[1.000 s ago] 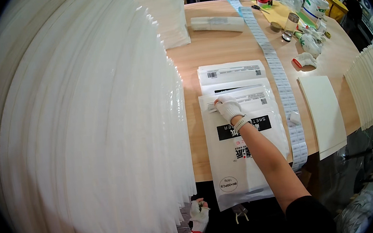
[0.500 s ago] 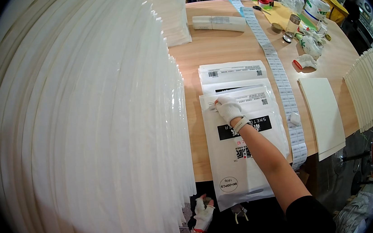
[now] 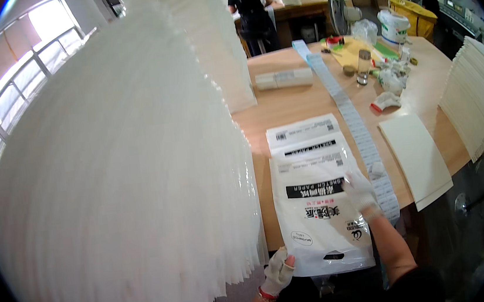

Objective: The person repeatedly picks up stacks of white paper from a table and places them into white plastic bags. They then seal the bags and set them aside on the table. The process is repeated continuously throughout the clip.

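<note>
A white plastic bag (image 3: 317, 249) with black print and a punched handle hole lies on a pile of similar bags (image 3: 302, 130) in front of me. My right hand (image 3: 359, 193), in a white fingerless glove and blurred by motion, rests on the bag's right edge with its fingers stretched out. Beside the bag's lower left corner is my left hand (image 3: 278, 272), gloved the same way. Its thumb and fingers are apart, and nothing shows between them. Whether its fingertips touch the bag is hard to make out.
A tall stack of translucent white sleeves (image 3: 121, 181) fills the left. Right of the bags run a label strip (image 3: 347, 110) and cream sheets (image 3: 417, 159). Farther back are a white roll (image 3: 283, 79), a glass jar (image 3: 363, 67), a loose glove (image 3: 387, 101) and a person (image 3: 250, 8).
My right hand has moved from the bag's far part to its right edge. My left hand has come up beside the near left corner. The view has tilted up, showing people and windows.
</note>
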Action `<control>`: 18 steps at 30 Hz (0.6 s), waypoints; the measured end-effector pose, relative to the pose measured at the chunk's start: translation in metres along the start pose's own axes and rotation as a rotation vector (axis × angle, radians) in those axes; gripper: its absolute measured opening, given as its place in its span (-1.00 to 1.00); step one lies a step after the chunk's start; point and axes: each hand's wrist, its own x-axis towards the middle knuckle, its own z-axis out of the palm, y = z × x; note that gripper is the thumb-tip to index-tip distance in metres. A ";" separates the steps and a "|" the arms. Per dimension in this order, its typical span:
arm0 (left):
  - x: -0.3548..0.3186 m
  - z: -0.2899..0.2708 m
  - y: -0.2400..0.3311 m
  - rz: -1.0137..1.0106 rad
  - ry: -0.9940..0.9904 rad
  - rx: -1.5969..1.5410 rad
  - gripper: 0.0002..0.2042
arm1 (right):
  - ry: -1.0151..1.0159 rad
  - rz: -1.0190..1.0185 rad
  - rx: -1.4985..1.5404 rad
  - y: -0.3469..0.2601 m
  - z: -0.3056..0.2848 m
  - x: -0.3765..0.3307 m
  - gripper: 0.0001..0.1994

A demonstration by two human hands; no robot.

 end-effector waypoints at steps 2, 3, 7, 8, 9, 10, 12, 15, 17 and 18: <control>0.064 -0.010 0.086 0.030 -0.241 -0.146 -0.75 | 0.005 0.286 0.042 0.046 0.000 -0.069 -0.59; 0.074 -0.001 0.099 0.111 -0.251 -0.148 -0.74 | -0.177 0.405 0.109 0.035 -0.022 -0.103 -0.46; 0.097 -0.003 0.178 0.489 -0.539 0.136 -0.74 | 0.002 0.298 1.231 0.025 0.027 -0.152 -0.45; 0.091 -0.012 0.201 0.540 -0.535 0.211 -0.80 | 0.085 0.201 1.368 0.012 0.041 -0.154 -0.48; 0.084 -0.023 0.226 0.600 -0.547 0.271 -0.84 | 0.089 0.155 1.359 -0.005 0.030 -0.149 -0.54; 0.078 -0.037 0.250 0.655 -0.557 0.335 -0.87 | 0.116 0.076 1.388 -0.024 0.016 -0.138 -0.57; 0.067 -0.078 0.278 0.833 -0.293 0.343 -0.86 | 0.163 -0.101 1.206 -0.071 -0.042 -0.105 -0.67; 0.059 -0.128 0.302 0.721 0.333 0.112 -0.73 | 0.199 -0.315 1.236 -0.127 -0.142 -0.040 -0.69; 0.060 -0.168 0.368 0.651 0.741 0.083 -0.66 | 0.022 -0.498 1.253 -0.209 -0.216 -0.028 -0.66; 0.079 -0.188 0.386 0.710 0.757 0.157 -0.67 | 0.104 -0.653 1.110 -0.233 -0.240 -0.012 -0.65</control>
